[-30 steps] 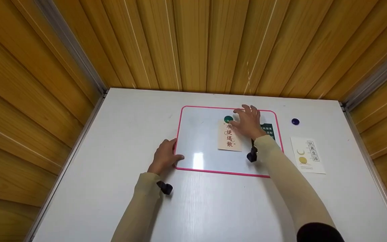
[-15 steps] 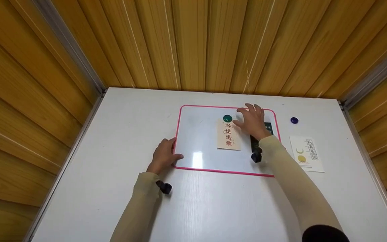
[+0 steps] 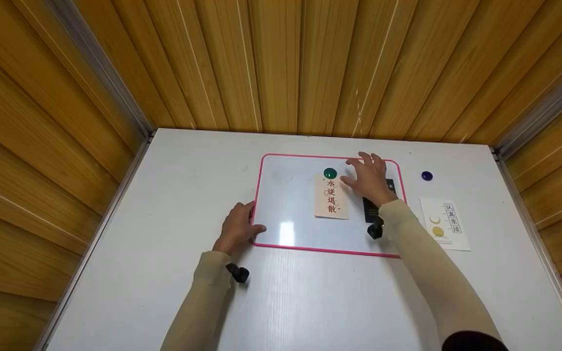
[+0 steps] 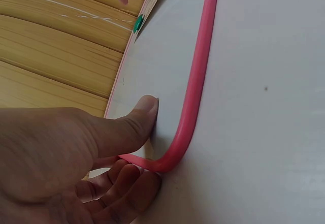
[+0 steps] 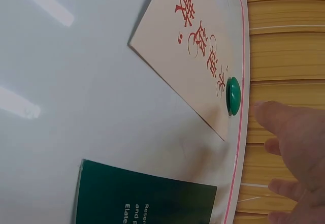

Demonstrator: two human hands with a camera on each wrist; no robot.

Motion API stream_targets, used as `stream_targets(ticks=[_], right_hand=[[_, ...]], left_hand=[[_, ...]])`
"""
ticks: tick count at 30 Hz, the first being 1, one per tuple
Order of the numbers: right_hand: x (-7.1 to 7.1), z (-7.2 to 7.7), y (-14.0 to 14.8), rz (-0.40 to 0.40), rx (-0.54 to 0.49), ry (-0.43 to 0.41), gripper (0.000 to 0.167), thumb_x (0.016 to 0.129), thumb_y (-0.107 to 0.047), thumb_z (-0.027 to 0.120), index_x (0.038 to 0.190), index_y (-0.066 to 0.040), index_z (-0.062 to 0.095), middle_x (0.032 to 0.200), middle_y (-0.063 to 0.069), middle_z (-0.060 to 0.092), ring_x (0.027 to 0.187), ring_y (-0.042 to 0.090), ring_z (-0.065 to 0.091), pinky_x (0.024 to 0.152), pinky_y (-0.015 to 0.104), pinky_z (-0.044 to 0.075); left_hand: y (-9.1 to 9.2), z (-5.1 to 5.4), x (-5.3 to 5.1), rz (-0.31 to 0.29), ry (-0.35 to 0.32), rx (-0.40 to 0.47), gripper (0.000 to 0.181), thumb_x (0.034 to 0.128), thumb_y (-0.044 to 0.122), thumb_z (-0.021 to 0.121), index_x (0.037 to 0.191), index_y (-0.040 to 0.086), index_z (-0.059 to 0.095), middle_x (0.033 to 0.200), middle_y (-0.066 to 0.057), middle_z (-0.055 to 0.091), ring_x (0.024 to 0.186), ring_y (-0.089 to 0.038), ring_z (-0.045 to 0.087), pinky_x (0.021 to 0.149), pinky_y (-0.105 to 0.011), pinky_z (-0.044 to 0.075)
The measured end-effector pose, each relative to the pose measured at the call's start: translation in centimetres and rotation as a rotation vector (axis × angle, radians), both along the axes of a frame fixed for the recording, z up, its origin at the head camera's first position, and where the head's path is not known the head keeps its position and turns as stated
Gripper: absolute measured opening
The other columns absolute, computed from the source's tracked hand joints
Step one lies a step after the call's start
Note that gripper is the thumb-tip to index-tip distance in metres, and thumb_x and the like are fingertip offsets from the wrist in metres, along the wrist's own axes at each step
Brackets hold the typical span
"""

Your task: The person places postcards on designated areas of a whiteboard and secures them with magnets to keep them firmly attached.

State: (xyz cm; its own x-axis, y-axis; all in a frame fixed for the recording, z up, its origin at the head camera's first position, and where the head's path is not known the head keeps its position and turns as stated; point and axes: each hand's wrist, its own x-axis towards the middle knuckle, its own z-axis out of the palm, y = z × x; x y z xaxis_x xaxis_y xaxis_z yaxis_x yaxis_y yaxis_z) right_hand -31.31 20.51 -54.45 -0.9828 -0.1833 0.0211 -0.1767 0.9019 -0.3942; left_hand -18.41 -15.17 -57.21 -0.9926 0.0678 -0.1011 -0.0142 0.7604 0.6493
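Wooden slats [image 3: 281,68] back the white table [image 3: 188,165], where your left hand [image 3: 237,225] grips the whiteboard [image 3: 286,195]. Your right hand [image 3: 371,179], fingers spread and empty, hovers beside the green magnet [image 3: 330,173] atop the cream card [image 3: 331,209]. Pinning looks about done; next likely calls for pinching the blue magnet [image 3: 427,176].

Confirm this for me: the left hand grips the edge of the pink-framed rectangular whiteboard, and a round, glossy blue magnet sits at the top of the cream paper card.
Not quite: the round, glossy magnet at the top of the cream paper card is green, as the head view shows. The left hand does grip the edge of the pink-framed rectangular whiteboard.
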Motion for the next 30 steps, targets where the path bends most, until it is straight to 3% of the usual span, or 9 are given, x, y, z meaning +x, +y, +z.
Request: stream_targets(ticks=[30], right_hand=[[1.0,0.4,1.2,0.0,0.005,0.005,0.053,0.095,-0.034,0.074,0.14,-0.01,0.059,0.162,0.024,0.029,0.148,0.048,0.015,0.117,0.065,0.008]], left_hand=[[-0.2,0.0,-0.1,-0.016,-0.003,-0.009,0.08,0.0817,0.023,0.089,0.148,0.0,0.052,0.101,-0.009,0.057,0.088,-0.022,0.05,0.083,-0.041,0.047]])
